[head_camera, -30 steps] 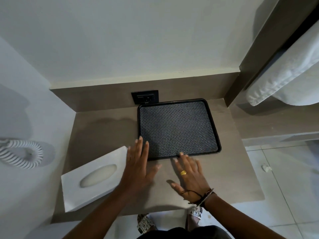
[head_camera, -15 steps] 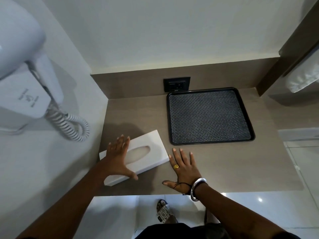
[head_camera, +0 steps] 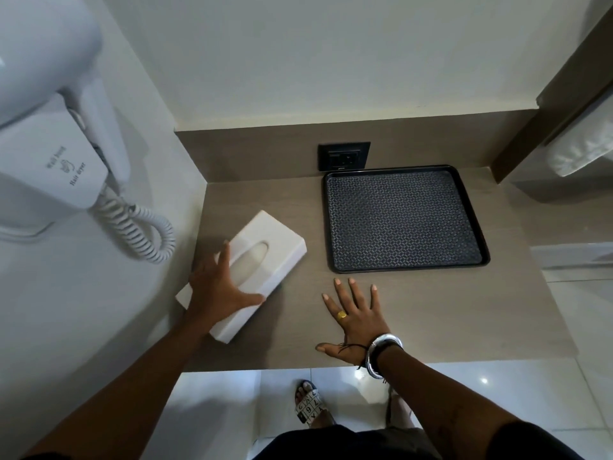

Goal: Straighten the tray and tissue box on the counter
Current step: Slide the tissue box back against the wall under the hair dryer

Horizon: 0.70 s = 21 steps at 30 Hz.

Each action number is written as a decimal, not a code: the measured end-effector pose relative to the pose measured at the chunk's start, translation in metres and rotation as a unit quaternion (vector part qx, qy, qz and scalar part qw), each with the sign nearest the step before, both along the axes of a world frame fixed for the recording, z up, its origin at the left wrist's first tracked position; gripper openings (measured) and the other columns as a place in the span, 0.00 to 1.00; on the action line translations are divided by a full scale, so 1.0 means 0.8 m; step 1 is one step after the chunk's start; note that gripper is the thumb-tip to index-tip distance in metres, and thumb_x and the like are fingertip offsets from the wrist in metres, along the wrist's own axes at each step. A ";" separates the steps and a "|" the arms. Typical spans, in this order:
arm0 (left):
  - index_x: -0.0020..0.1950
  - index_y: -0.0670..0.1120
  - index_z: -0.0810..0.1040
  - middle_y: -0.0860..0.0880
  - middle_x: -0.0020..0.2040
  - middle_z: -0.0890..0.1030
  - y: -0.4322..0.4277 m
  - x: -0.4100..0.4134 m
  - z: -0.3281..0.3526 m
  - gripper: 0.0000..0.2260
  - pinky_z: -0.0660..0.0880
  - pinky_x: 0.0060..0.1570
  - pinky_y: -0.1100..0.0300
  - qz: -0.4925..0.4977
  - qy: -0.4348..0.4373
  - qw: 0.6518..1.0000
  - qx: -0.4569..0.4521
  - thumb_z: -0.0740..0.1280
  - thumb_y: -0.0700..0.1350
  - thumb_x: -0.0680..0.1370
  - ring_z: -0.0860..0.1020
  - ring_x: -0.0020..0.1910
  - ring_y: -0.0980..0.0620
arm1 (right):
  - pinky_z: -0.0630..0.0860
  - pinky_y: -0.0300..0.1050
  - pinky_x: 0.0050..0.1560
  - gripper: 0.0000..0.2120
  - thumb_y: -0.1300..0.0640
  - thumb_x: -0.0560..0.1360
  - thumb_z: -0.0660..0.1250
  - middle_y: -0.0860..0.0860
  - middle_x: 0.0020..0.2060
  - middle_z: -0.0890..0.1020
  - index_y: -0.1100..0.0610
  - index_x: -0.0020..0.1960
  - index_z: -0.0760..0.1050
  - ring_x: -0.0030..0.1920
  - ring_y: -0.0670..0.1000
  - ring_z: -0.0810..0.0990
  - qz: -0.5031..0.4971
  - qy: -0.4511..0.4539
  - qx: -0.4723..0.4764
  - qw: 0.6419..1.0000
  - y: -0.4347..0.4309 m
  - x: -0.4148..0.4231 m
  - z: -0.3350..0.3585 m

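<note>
A black tray with a patterned mat lies square against the back wall on the right half of the brown counter. A white tissue box sits askew on the left half, its long side running diagonally. My left hand grips the box's near end, thumb along its right side and fingers over the top. My right hand rests flat on the counter with fingers spread, just in front of the tray, touching neither tray nor box.
A white wall-mounted hair dryer with a coiled cord hangs on the left wall beside the box. A black power socket sits behind the tray. A white towel hangs at the right. Tiled floor lies below the counter's front edge.
My left hand went from beside the tray onto the tissue box and has turned the box steeper and pushed it farther onto the counter. My right hand drew back from the tray's edge.
</note>
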State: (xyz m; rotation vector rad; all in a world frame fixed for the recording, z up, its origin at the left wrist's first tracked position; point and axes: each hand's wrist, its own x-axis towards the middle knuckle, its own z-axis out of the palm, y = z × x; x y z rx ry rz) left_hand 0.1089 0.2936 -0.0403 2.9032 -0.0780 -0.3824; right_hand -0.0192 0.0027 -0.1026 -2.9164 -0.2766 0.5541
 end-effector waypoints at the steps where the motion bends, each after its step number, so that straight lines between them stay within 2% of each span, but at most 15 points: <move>1: 0.78 0.51 0.47 0.39 0.74 0.64 -0.004 0.008 0.001 0.63 0.63 0.69 0.38 0.034 -0.009 0.999 -0.007 0.73 0.75 0.53 0.65 0.72 0.36 | 0.49 0.77 0.70 0.50 0.18 0.65 0.51 0.56 0.79 0.58 0.47 0.77 0.57 0.78 0.64 0.54 0.001 -0.001 -0.002 1.000 0.000 0.000 -0.001; 5: 0.78 0.50 0.52 0.36 0.74 0.62 -0.024 0.047 0.006 0.59 0.59 0.71 0.36 0.169 -0.023 0.983 -0.064 0.76 0.70 0.56 0.62 0.73 0.34 | 0.50 0.77 0.70 0.50 0.18 0.65 0.50 0.57 0.79 0.58 0.48 0.77 0.57 0.77 0.64 0.55 0.006 -0.004 -0.006 1.000 0.001 0.000 -0.003; 9: 0.80 0.51 0.50 0.33 0.75 0.59 -0.037 0.091 0.003 0.59 0.56 0.72 0.38 0.257 -0.015 0.963 -0.077 0.76 0.70 0.58 0.59 0.74 0.32 | 0.47 0.76 0.70 0.50 0.19 0.66 0.52 0.56 0.79 0.58 0.48 0.78 0.56 0.78 0.64 0.54 0.006 -0.017 -0.012 1.000 0.001 0.000 -0.002; 17: 0.78 0.49 0.54 0.33 0.74 0.61 -0.042 0.125 -0.011 0.59 0.59 0.71 0.37 0.302 -0.036 0.951 -0.050 0.76 0.70 0.56 0.62 0.72 0.32 | 0.49 0.76 0.71 0.49 0.20 0.66 0.53 0.56 0.79 0.58 0.48 0.78 0.56 0.78 0.64 0.54 0.007 -0.036 -0.013 0.999 0.002 -0.001 -0.006; 21: 0.79 0.45 0.52 0.33 0.76 0.57 -0.043 0.122 -0.016 0.58 0.54 0.73 0.36 0.268 -0.055 0.960 -0.050 0.71 0.74 0.60 0.56 0.75 0.32 | 0.51 0.77 0.71 0.48 0.21 0.66 0.54 0.57 0.79 0.58 0.48 0.78 0.56 0.78 0.64 0.54 0.007 -0.034 -0.015 0.999 0.001 0.000 -0.005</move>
